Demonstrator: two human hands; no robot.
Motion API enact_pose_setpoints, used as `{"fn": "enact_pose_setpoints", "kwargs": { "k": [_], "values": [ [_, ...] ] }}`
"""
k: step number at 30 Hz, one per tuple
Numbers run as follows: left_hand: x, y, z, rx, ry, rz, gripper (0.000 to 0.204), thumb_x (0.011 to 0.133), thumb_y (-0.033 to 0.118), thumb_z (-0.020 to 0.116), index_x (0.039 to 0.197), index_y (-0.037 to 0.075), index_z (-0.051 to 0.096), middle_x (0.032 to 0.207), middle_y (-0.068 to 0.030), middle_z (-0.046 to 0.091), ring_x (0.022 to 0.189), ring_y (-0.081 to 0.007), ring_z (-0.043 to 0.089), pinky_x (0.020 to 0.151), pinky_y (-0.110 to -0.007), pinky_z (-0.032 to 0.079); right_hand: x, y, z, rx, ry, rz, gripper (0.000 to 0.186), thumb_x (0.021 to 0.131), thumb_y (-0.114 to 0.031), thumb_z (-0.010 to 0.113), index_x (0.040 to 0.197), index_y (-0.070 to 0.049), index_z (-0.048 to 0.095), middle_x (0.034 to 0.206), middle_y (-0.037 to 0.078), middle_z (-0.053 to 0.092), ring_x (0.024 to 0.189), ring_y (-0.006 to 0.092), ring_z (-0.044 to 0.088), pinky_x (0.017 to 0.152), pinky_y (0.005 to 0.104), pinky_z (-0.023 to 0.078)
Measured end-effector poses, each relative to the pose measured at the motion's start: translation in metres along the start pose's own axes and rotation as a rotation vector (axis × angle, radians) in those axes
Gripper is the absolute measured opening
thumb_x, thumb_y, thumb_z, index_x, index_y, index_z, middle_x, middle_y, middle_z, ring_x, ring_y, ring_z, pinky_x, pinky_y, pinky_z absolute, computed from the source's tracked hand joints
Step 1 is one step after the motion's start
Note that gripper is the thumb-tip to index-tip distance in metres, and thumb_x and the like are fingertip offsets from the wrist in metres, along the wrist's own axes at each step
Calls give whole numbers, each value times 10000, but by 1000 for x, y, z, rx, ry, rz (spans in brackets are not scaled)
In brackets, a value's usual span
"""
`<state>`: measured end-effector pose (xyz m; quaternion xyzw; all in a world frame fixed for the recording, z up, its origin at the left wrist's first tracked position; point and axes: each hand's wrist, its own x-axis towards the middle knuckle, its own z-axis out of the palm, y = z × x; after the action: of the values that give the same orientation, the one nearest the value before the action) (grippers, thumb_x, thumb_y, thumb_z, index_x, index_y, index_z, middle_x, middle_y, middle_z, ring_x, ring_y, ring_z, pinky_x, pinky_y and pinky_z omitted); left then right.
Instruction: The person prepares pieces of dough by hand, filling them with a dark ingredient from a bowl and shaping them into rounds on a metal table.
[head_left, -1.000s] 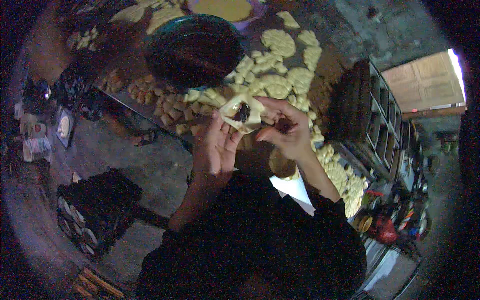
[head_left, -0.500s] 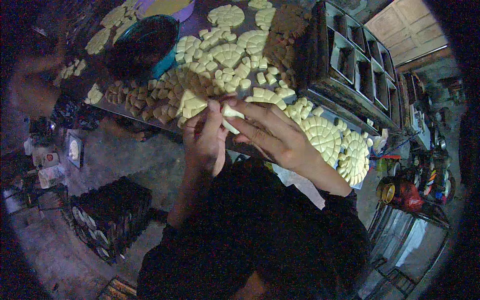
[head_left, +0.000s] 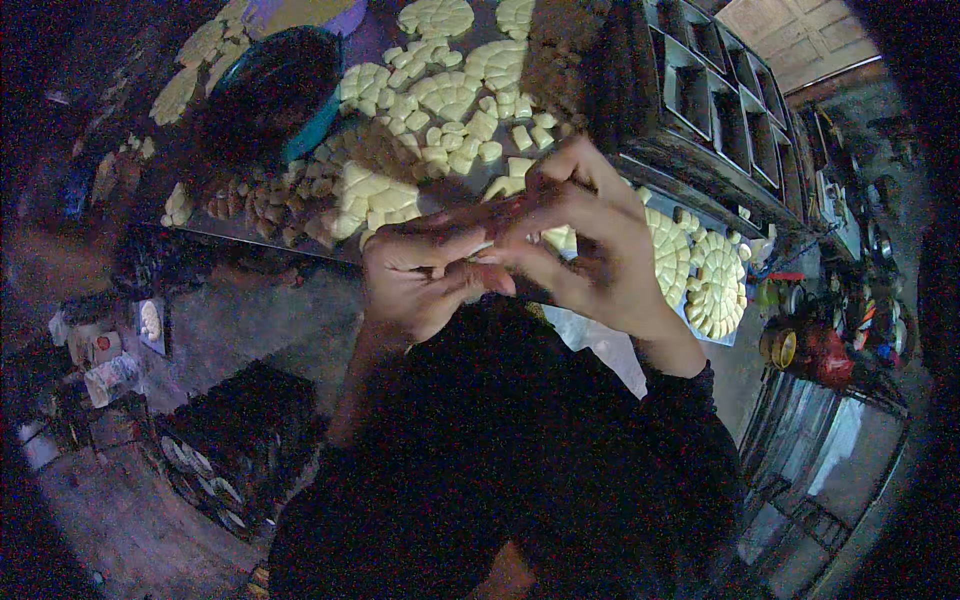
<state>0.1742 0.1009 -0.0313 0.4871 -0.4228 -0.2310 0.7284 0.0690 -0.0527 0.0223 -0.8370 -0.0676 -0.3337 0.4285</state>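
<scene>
Above the table's near edge, my two hands meet in front of my body. My left hand [head_left: 425,280] is closed, thumb against fingers, on a small pale dough piece [head_left: 483,247] that is mostly hidden. The thumb and fingertips of my right hand [head_left: 600,245] close on the same piece from the other side, its knuckles raised. Beyond my hands, cut dough pieces [head_left: 455,150] lie loose on the dark tabletop. Just past my left hand sits a larger clump of dough [head_left: 378,195]; a round cluster [head_left: 717,285] lies to the right of my right hand.
A teal basin [head_left: 318,135] stands at the far left of the table, beside a purple tub [head_left: 345,18]. On the right is a dark rack of metal compartments [head_left: 690,95]. Stacked dark trays or tins [head_left: 235,440] stand on the floor at lower left.
My right hand has lifted and curled its fingers, which were stretched out before. My left hand has turned so its thumb lies sideways. The dough piece, plainly visible earlier, is now largely covered.
</scene>
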Motion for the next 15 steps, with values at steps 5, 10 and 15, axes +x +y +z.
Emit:
{"fn": "enact_pose_setpoints", "kwargs": {
  "k": [5,10,15],
  "values": [
    [10,-7,-50,76,108,-202,198,929,-9,582,1106,-41,663,1177,-169,660,1018,-238,662,904,-379,544,27,-1,28,116,-177,94,466,658,-163,865,1070,-49,680,977,84,711,859,216,619,751,343,443],
    [25,-25,-103,-507,33,-391,294,987,116,534,1234,-35,585,1159,-163,662,1074,-242,639,953,-373,517,58,16,74,-181,-129,137,564,628,-197,880,1140,-68,681,1037,33,719,807,201,613,726,317,444],
    [35,-53,-130,-316,5,-584,267,933,231,657,1047,-8,690,1043,-59,674,924,-124,615,826,-284,498,55,37,107,-308,-12,256,565,611,-245,893,1093,-51,671,1024,64,698,828,199,603,717,307,473]
  ]
}}
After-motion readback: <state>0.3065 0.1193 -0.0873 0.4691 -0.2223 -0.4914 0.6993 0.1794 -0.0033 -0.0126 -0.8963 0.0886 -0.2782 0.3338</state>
